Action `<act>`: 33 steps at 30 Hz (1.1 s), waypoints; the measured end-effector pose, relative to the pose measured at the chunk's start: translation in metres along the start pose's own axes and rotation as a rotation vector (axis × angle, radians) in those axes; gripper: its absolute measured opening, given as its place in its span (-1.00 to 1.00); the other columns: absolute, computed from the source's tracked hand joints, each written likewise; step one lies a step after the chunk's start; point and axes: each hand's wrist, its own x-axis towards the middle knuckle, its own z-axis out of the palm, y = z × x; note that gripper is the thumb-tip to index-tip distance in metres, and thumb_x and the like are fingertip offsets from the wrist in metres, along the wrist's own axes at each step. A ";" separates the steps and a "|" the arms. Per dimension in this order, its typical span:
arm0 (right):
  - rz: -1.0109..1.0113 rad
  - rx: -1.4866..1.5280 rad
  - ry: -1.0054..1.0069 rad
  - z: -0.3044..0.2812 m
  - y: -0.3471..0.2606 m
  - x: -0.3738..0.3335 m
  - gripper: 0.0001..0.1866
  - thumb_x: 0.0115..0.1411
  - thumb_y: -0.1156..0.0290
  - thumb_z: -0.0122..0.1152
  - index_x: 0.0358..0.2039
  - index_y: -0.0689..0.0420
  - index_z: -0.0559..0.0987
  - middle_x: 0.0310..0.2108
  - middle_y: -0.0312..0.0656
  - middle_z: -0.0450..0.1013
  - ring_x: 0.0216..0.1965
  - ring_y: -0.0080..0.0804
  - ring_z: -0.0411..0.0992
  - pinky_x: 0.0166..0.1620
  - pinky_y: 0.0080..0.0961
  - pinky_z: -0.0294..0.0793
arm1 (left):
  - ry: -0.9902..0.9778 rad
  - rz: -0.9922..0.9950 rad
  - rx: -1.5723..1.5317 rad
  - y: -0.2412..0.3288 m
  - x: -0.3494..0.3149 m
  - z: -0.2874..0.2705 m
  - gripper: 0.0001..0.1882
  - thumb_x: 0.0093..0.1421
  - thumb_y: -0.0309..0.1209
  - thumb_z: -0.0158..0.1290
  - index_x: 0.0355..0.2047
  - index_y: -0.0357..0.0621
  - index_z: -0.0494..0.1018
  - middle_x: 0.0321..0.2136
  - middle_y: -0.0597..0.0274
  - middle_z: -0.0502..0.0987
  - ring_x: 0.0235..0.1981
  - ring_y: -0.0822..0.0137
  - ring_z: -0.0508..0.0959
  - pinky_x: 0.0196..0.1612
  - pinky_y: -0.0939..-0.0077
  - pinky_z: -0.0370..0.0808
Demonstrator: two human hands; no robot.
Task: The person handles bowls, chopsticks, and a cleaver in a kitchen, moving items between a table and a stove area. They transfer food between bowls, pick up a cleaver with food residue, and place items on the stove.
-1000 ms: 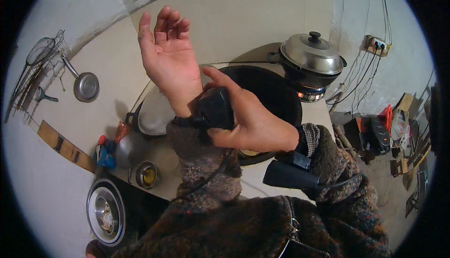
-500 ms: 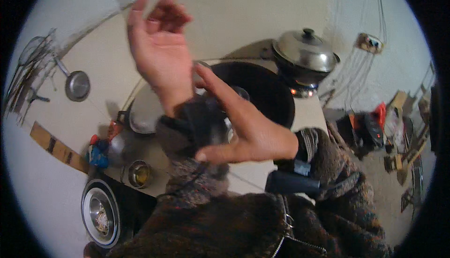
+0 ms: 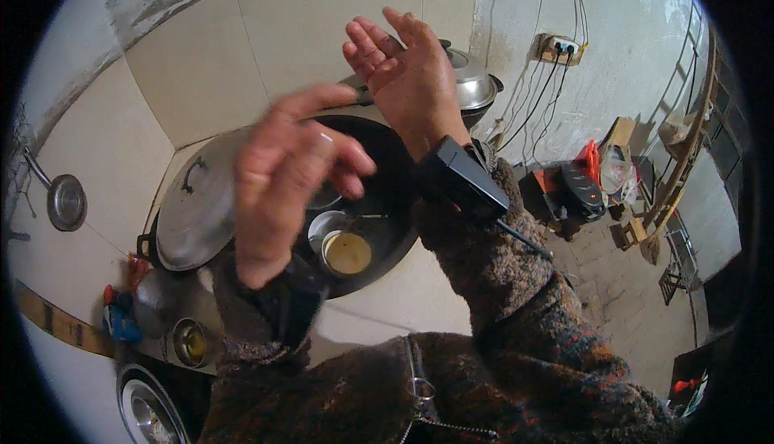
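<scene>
My left hand [image 3: 278, 178] hangs in the air over the large black wok [image 3: 387, 158], slightly blurred, its fingers bent but apart and nothing seen in them. Further right and higher, my right hand [image 3: 415, 81] is raised with the palm turned up and fingers stretched, holding nothing. A black box-shaped device [image 3: 468, 176] is strapped at my right wrist. Inside the wok are a metal bowl [image 3: 326, 224] and a round container [image 3: 348, 252] with a pale yellowish surface. A big metal lid [image 3: 193, 218] lies left of the wok, partly behind my left hand.
Behind my right hand stands a lidded metal pot [image 3: 474, 81]. A small pan [image 3: 67, 202] hangs on the left wall. Lower left are a small metal bowl [image 3: 190, 341] and nested basins [image 3: 149, 412]. A power socket [image 3: 560, 49] with cords is on the wall; bags [image 3: 617, 171] lie right.
My right hand has moved off my left wrist and risen, turning palm up. My left hand has come down and bent its fingers. The view has shifted to the right.
</scene>
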 end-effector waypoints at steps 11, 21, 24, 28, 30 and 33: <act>-0.104 -0.075 -0.014 -0.004 -0.005 0.008 -0.53 0.19 0.27 -0.02 0.06 0.17 0.18 -0.18 -0.04 0.32 -0.18 -0.26 0.39 -0.10 -0.27 0.42 | -0.584 0.124 0.311 0.002 0.005 0.043 -0.47 0.07 -0.48 0.09 0.08 -0.09 0.26 -0.16 0.03 0.48 -0.40 0.10 0.58 -0.32 0.48 0.50; -0.040 -0.015 -0.064 0.005 0.002 0.004 -0.58 0.15 0.37 -0.01 -0.01 0.24 0.18 -0.16 0.09 0.29 -0.16 -0.17 0.37 -0.05 -0.26 0.40 | -0.625 0.045 0.487 0.010 0.012 0.039 -0.66 0.13 -0.39 0.06 -0.05 -0.05 0.36 -0.41 0.01 0.50 -0.45 0.02 0.53 -0.38 0.51 0.44; -0.032 -0.029 -0.045 0.007 0.001 0.002 -0.59 0.17 0.36 -0.03 -0.03 0.26 0.19 -0.15 0.11 0.29 -0.14 -0.15 0.36 -0.03 -0.27 0.39 | -0.633 0.048 0.439 0.010 0.010 0.032 -0.73 0.15 -0.41 0.03 -0.11 -0.09 0.40 -0.38 0.04 0.51 -0.42 0.06 0.54 -0.35 0.51 0.44; -0.037 0.138 -0.058 0.005 -0.013 -0.002 -0.64 0.21 0.35 -0.10 -0.05 0.28 0.22 -0.11 0.14 0.27 -0.13 -0.14 0.34 -0.02 -0.29 0.39 | -0.624 -0.003 0.374 0.006 0.007 0.025 -0.80 0.15 -0.46 0.02 -0.19 -0.16 0.45 -0.35 0.08 0.53 -0.38 0.18 0.55 -0.29 0.52 0.43; -0.043 0.243 -0.056 0.001 -0.018 -0.006 -0.65 0.22 0.34 -0.14 -0.06 0.30 0.23 -0.09 0.16 0.26 -0.13 -0.13 0.33 -0.01 -0.29 0.39 | -0.622 -0.001 0.330 0.005 0.006 0.024 -0.81 0.14 -0.47 0.01 -0.20 -0.18 0.45 -0.34 0.11 0.54 -0.37 0.26 0.56 -0.27 0.52 0.42; -0.066 0.395 -0.118 -0.002 -0.019 -0.006 -0.64 0.24 0.33 -0.19 -0.06 0.34 0.23 -0.07 0.20 0.28 -0.14 -0.13 0.34 -0.02 -0.31 0.40 | -0.645 0.035 0.273 0.000 0.010 0.023 -0.78 0.15 -0.44 0.03 -0.17 -0.14 0.45 -0.52 0.00 0.52 -0.51 0.33 0.56 -0.40 0.58 0.43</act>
